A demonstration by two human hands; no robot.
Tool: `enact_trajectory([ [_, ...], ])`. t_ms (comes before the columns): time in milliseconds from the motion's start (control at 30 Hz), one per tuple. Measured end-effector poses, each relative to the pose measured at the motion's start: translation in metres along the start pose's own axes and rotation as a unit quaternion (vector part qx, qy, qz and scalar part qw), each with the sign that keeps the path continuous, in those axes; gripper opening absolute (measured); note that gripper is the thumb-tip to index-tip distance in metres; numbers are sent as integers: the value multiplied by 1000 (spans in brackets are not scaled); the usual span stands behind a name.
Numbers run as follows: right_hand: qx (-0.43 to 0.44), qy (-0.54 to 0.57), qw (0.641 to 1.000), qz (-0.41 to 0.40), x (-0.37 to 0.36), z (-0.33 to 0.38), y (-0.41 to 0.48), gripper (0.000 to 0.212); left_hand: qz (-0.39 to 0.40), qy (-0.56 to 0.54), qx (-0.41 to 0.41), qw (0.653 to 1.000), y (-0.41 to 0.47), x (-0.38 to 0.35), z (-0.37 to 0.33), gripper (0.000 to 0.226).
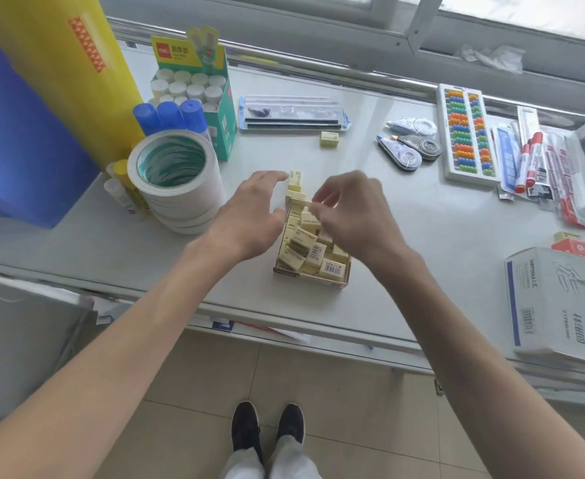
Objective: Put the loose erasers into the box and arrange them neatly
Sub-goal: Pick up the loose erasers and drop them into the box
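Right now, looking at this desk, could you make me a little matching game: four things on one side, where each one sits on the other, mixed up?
Things:
1. box of erasers
2. lone eraser
3. stack of tape rolls
4. bead abacus

Places:
A. far right, next to the red markers
B. left of the left hand
C. alone on the bare table, just in front of the clear ruler pack
D. under both hands, near the front edge

Pairs: 1-D, 2-C, 3-B, 4-A
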State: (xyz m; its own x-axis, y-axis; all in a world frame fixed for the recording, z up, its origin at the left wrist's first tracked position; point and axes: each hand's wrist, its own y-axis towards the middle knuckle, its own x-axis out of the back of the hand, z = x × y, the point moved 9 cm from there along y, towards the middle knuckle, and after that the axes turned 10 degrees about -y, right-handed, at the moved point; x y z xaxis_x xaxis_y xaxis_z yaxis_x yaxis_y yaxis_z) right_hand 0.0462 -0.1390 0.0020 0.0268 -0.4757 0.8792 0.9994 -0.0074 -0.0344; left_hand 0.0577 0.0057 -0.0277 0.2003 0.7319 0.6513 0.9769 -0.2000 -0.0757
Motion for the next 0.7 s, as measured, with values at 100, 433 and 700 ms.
enact_trajectory([
  [100, -10, -16, 999, -45, 10, -8, 40, 12, -2, 10, -2, 1000, 14, 4, -5, 54],
  [433, 19, -190, 981, 28, -20, -20, 116, 18, 10, 41, 22, 999, 58, 1, -12, 56],
  [700, 18, -170, 985, -25, -15, -25, 125, 11, 13, 36, 22, 999, 56, -2, -16, 55],
])
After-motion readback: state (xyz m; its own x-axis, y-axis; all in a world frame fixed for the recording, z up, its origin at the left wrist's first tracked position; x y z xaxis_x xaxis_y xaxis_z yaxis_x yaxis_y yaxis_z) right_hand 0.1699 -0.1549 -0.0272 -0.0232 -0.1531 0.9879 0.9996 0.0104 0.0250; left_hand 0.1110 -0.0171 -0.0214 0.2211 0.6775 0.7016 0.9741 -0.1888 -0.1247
